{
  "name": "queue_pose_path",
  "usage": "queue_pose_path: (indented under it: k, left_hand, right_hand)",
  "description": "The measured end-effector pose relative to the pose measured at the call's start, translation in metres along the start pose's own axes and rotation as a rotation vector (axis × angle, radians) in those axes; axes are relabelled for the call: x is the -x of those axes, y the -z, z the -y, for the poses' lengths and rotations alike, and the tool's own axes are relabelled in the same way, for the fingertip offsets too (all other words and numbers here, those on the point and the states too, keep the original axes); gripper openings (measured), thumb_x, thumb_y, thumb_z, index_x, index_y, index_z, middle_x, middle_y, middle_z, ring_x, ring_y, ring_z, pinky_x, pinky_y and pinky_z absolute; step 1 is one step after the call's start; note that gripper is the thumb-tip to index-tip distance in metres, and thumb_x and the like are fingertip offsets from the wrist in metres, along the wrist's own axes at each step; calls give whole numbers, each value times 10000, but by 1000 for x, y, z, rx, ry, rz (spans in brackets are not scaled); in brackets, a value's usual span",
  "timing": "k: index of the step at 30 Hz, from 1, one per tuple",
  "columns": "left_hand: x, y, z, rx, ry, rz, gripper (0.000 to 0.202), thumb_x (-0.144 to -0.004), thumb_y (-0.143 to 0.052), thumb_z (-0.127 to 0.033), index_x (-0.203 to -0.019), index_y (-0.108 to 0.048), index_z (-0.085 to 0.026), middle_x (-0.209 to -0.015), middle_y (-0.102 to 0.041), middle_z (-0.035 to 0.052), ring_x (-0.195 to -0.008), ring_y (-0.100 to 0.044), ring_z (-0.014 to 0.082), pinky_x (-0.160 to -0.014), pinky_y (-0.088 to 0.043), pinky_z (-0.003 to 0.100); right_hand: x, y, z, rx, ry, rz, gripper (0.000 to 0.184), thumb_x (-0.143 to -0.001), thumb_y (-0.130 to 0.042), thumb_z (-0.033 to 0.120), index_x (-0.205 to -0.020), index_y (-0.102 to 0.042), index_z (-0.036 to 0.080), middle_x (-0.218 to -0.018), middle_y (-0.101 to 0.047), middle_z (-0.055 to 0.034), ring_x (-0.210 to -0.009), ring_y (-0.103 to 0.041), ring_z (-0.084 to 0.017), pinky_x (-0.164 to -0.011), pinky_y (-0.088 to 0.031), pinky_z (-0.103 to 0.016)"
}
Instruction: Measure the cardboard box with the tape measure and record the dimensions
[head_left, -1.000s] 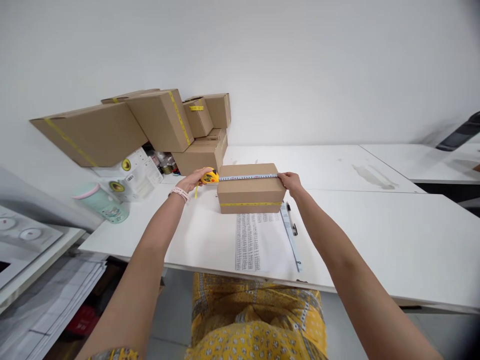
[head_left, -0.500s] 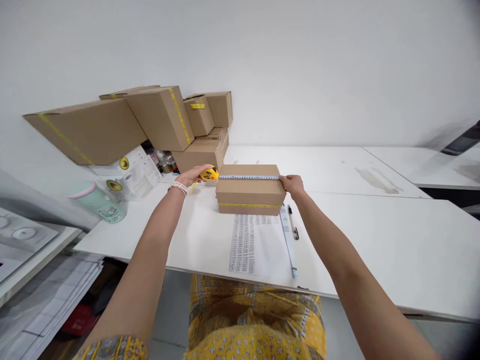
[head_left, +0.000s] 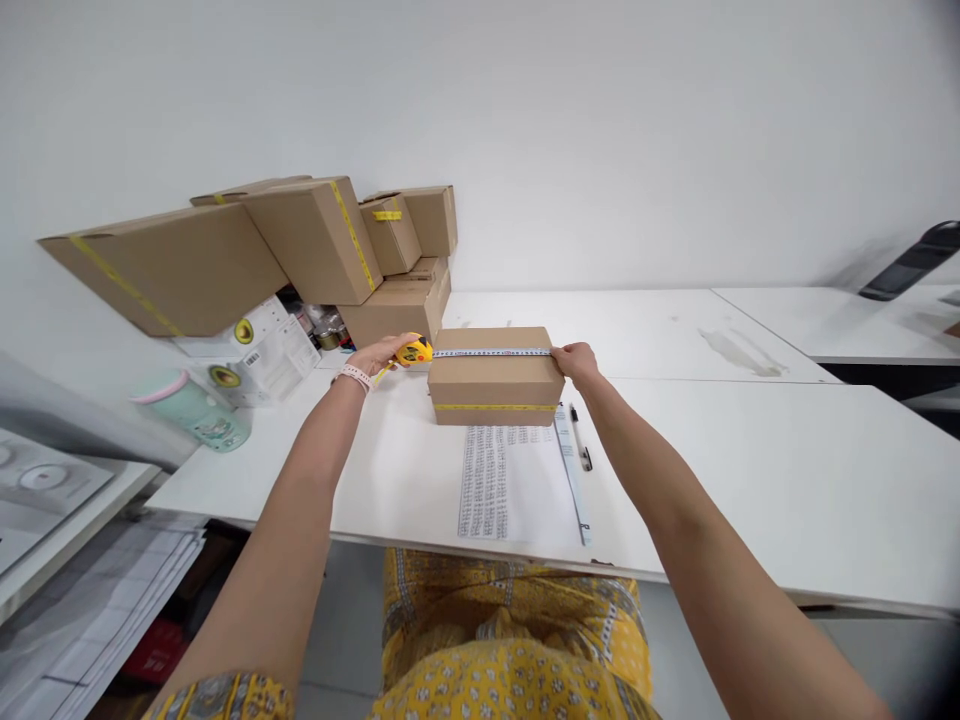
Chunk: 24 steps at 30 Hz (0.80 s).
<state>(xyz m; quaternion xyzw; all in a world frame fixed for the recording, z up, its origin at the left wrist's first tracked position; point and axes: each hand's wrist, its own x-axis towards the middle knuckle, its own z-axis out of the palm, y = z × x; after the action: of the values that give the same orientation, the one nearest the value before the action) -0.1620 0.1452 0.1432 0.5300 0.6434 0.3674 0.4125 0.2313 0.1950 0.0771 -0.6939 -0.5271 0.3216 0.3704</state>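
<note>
My left hand [head_left: 379,355] is closed around a yellow and black tape measure [head_left: 415,350] at the left end of a cardboard box [head_left: 495,375]. The blade [head_left: 487,352] is drawn out across the top of the box, its markings facing up. At the right end, my right hand [head_left: 575,361] pinches the blade's end against the box's edge. Yellow tape runs along the lower front side of this box. Beneath and in front of it lies a printed sheet [head_left: 517,490] with columns of small text, too small to read.
Several cardboard boxes [head_left: 315,240] are stacked at the back left by the wall. A mint tumbler [head_left: 199,410] and a white carton with avocado pictures [head_left: 255,355] stand left. A pen [head_left: 581,440] lies beside the sheet. A dark object [head_left: 907,262] is far right.
The view has shifted slightly, moving the scene a little. Both hands keep their hold, and the blade stays stretched over the box.
</note>
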Motion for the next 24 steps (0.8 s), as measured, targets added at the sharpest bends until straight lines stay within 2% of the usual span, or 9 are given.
queue_pose_path:
  k: [6,10,12,14,15,16,18,21,24]
  left_hand:
    - [22,8,-35,-65,-63,107,414,-676,-802,-522,-909,-772,-182,-873,-750,69,-683,-612,180,-561,-380,270]
    - [66,1,-50,-68,-114,300,429,-691,-821,-479,-982,-788,-166,-906,-747,94,-700,-624,188,-514,-384,260]
    - [101,-22,-41,-29,-102,449,506,-687,-820,-505,-1054,-773,-160,-965,-746,123,-707,-661,209,-487,-418,258]
    - [137,-57,-23,234,-24,656,619,-681,-826,-500,-1183,-709,-158,-1020,-731,145,-706,-695,233,-454,-457,257]
    - [153,-76,-14,380,32,679,637,-668,-847,-470,-1197,-686,-153,-1017,-727,147,-699,-705,240,-450,-484,262]
    - [166,-95,-5,536,82,627,620,-645,-868,-436,-1155,-686,-134,-984,-724,148,-683,-703,242,-449,-507,273]
    - [183,-127,3,648,93,546,532,-702,-814,-496,-1081,-672,-150,-983,-718,116,-758,-706,226,-566,-597,310]
    - [182,-154,-6,740,99,456,444,-829,-693,-529,-1071,-663,-159,-1005,-721,98,-836,-709,203,-689,-633,315]
    - [160,-164,-28,779,140,398,372,-888,-655,-478,-1045,-665,-141,-910,-731,93,-701,-713,170,-527,-570,223]
  right_hand:
    - [9,18,29,-20,31,23,191,-744,-677,199,-601,-551,197,-606,-554,-41,-599,-457,-146,-584,-376,-305]
    - [20,42,59,-100,175,49,116,-851,-618,242,-755,-617,177,-746,-606,-31,-647,-446,-119,-617,-374,-275]
    - [27,51,72,-124,283,123,117,-876,-622,283,-819,-645,183,-801,-628,-27,-691,-466,-122,-640,-383,-263]
    - [32,53,80,-108,410,261,145,-878,-641,318,-836,-671,182,-841,-656,-37,-750,-513,-139,-677,-409,-265]
    - [34,51,81,-87,465,335,161,-876,-647,330,-833,-680,179,-857,-671,-44,-778,-539,-150,-699,-425,-271]
    - [35,47,82,-64,504,390,176,-877,-646,341,-833,-687,176,-872,-687,-50,-801,-564,-160,-719,-443,-278]
    - [34,34,79,-34,524,415,211,-891,-623,370,-863,-700,175,-914,-722,-57,-833,-610,-176,-753,-480,-291]
    - [28,8,72,-12,508,320,326,-947,-525,417,-1080,-697,175,-1110,-742,-85,-949,-659,-198,-816,-523,-306]
    - [20,-15,67,52,504,215,466,-1009,-385,417,-1364,-580,188,-1388,-645,-111,-1161,-633,-207,-959,-509,-333]
